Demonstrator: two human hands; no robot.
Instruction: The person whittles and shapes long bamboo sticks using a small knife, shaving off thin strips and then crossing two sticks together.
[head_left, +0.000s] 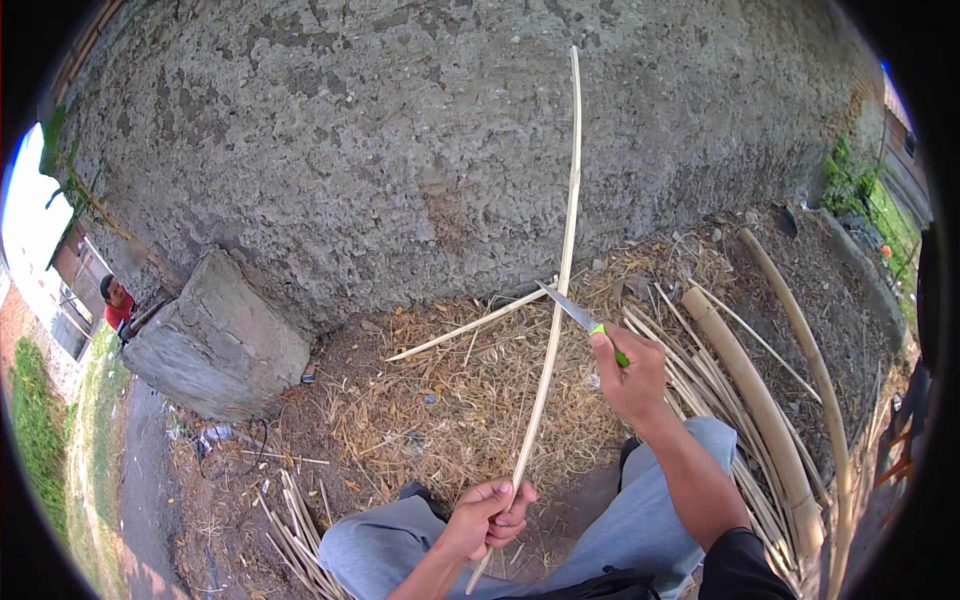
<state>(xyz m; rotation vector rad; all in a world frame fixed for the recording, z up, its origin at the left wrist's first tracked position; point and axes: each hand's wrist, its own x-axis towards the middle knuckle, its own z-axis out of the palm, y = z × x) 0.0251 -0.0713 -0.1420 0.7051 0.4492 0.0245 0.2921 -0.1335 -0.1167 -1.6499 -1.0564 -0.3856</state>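
Note:
A long pale bamboo strip (562,270) rises from between my knees toward the wall, its far end high up. Near its lower end my left hand (490,518) is closed around it. My right hand (630,377) grips the green handle of a knife (572,309), whose blade points up and left and meets or crosses the strip; whether it cuts in, I cannot tell. Just beyond the blade, a shorter pale strip (470,328) lies on the ground, slanting down to the left.
To my right lie several split strips (690,385), a wide bamboo piece (755,400) and a long curved one (815,350). More strips (300,540) are by my left knee. Shavings (400,400) cover the ground before a rough wall (400,150). A concrete block (225,340) and a person in red (118,305) are left.

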